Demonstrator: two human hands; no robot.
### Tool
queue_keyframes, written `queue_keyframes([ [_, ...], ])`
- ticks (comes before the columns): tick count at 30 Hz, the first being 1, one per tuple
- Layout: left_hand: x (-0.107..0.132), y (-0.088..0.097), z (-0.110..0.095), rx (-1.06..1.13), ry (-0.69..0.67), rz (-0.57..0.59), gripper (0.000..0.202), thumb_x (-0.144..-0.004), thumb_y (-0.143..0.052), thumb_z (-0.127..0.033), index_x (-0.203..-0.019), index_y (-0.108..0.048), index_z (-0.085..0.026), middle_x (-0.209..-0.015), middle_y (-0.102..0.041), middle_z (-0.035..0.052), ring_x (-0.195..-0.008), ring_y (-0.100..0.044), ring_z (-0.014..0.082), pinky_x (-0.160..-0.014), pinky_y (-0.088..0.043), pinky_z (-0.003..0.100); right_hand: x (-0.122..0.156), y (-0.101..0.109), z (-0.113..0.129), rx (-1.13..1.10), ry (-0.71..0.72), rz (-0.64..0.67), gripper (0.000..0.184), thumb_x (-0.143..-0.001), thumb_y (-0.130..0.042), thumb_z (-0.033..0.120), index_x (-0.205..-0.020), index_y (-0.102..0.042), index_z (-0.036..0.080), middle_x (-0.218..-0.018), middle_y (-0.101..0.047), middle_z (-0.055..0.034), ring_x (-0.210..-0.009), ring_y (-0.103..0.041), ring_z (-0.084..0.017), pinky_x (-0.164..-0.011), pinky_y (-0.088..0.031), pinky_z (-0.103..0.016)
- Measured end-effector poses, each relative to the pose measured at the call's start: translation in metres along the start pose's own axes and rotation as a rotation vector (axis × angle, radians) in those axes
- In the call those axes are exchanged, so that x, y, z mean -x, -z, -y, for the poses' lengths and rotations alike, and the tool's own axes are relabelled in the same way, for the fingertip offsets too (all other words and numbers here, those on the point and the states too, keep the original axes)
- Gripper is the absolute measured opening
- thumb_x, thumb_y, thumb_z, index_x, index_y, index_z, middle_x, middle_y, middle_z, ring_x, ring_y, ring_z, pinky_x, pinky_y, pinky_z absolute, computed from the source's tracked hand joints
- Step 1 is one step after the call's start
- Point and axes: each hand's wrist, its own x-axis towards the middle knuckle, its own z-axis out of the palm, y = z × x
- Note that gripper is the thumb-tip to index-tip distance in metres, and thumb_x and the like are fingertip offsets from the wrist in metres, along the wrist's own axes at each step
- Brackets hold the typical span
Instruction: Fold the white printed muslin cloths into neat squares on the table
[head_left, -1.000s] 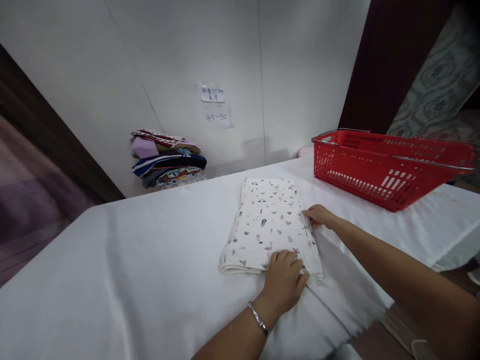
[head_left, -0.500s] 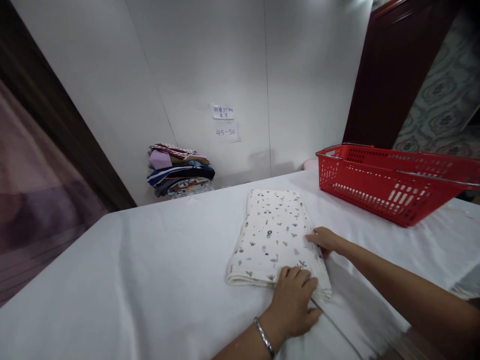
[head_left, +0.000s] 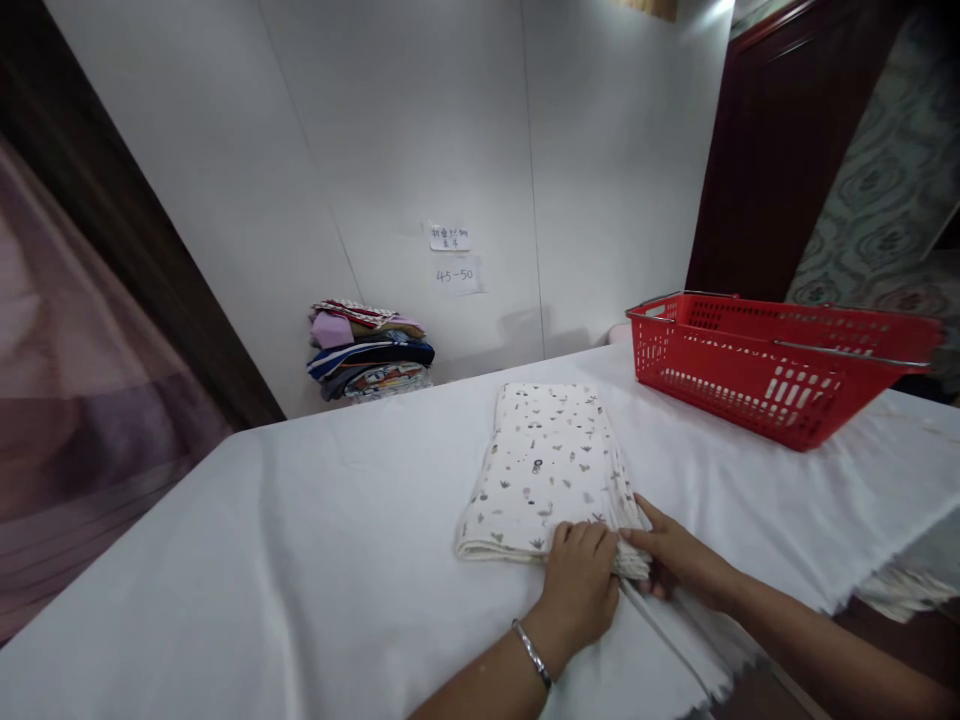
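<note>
A folded white cloth with small printed figures (head_left: 544,460) lies on the white-covered table (head_left: 315,560). My left hand (head_left: 581,585), with a silver bracelet on its wrist, rests on the cloth's near edge with fingers curled over it. My right hand (head_left: 671,555) sits at the cloth's near right corner, fingers closed on the layered edge. The two hands almost touch each other.
A red plastic basket (head_left: 772,365) stands at the table's far right. A stack of folded colourful clothes (head_left: 371,350) lies against the white wall at the back. Two paper notes (head_left: 452,255) are stuck on the wall. The table's edge drops off at the right.
My right hand has slid along the cloth's right side toward me, down to the near corner beside my left hand. My left hand stays on the near edge.
</note>
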Motion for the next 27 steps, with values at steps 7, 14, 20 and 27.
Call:
queue_keyframes([
  [7,-0.013,0.005,0.003,-0.1,0.025,-0.063,0.021,-0.077,-0.051,-0.015,-0.097,-0.051,-0.018,-0.092,-0.057,0.0025,-0.085,-0.05,0.0186,-0.077,-0.041,0.035,0.005,-0.015,0.016,-0.165,0.048,-0.039,0.089,-0.081,-0.056,0.044,-0.145,0.001,0.022,-0.061,-0.062,0.0002,-0.044,-0.056,-0.013,-0.036,-0.037,-0.018],
  [14,0.045,0.078,0.023,-0.126,-0.152,-0.152,0.027,-0.081,-0.041,-0.007,-0.101,-0.055,-0.018,-0.089,-0.061,0.004,-0.083,-0.053,0.0164,-0.077,-0.041,0.032,0.043,-0.036,0.015,-0.189,0.097,0.312,0.095,-0.077,-0.059,0.051,-0.145,0.003,0.028,-0.079,-0.067,-0.0032,-0.05,-0.062,-0.016,-0.038,-0.044,-0.023],
  [20,0.119,0.087,0.043,-0.166,-0.243,-0.176,0.025,-0.086,-0.038,-0.009,-0.093,-0.059,-0.02,-0.085,-0.066,0.0009,-0.081,-0.056,0.0145,-0.081,-0.042,0.031,-0.021,0.049,0.03,0.063,0.16,-0.074,0.059,-0.076,-0.06,0.037,-0.127,-0.046,0.011,-0.083,-0.067,-0.0102,-0.057,-0.061,-0.014,-0.046,-0.048,-0.024],
  [27,0.13,0.074,0.056,-0.281,-0.304,-0.286,0.025,-0.089,-0.038,-0.014,-0.094,-0.061,-0.022,-0.088,-0.069,-0.0032,-0.086,-0.059,0.0106,-0.088,-0.042,0.026,-0.126,0.119,0.064,0.363,0.139,-0.398,0.029,-0.078,-0.059,0.026,-0.101,-0.064,0.01,-0.086,-0.066,-0.0088,-0.075,-0.059,-0.015,-0.056,-0.046,-0.021],
])
